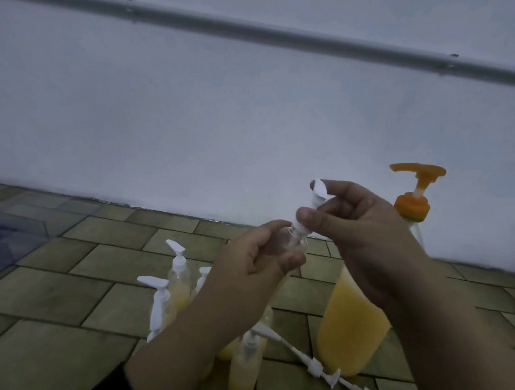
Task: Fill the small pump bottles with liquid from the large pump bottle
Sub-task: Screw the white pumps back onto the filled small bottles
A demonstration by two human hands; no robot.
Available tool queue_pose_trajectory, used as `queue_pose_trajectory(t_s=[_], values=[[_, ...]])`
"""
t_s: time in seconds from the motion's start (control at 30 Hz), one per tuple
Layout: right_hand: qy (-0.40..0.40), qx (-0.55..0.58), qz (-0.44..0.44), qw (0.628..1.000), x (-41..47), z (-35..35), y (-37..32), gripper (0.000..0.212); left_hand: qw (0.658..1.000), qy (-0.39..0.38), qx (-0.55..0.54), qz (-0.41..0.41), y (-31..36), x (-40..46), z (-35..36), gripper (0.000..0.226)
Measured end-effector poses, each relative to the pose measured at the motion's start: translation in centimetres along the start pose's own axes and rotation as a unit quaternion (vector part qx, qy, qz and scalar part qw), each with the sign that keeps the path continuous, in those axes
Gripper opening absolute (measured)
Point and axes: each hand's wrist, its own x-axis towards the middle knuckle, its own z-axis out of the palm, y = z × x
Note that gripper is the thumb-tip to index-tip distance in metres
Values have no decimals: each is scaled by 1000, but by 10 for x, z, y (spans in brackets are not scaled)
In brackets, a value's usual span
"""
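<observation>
Here, my right hand (pixel 365 234) is pinching the white pump cap (pixel 304 215) of a small clear bottle (pixel 289 245), which my left hand (pixel 254 270) is gripping by the body, its long axis tilting up and rightward. The large pump bottle (pixel 354 324) is standing just beyond, nearer my right hand; filled small bottles (pixel 178 280) are standing below left.

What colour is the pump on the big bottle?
Orange, clearest in the head view: the big bottle's pump.

Probably a plain utility corner of a home: a brick-patterned tiled floor (pixel 63 291), a bare white wall (pixel 224 117) and a surface-mounted conduit (pixel 260 35), dimly lit.
</observation>
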Motion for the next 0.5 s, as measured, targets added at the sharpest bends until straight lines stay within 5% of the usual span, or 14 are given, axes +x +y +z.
queue_pose_trajectory(t_s=[0.37, 0.5], values=[[-35, 40, 29, 998, -3, 1, 3, 42, 1000, -13, -4, -14, 3, 4, -2, 24], [-16, -35, 1, 999, -2, -3, 1, 40, 999, -18, 11, -31, -1, 3, 2, 23]])
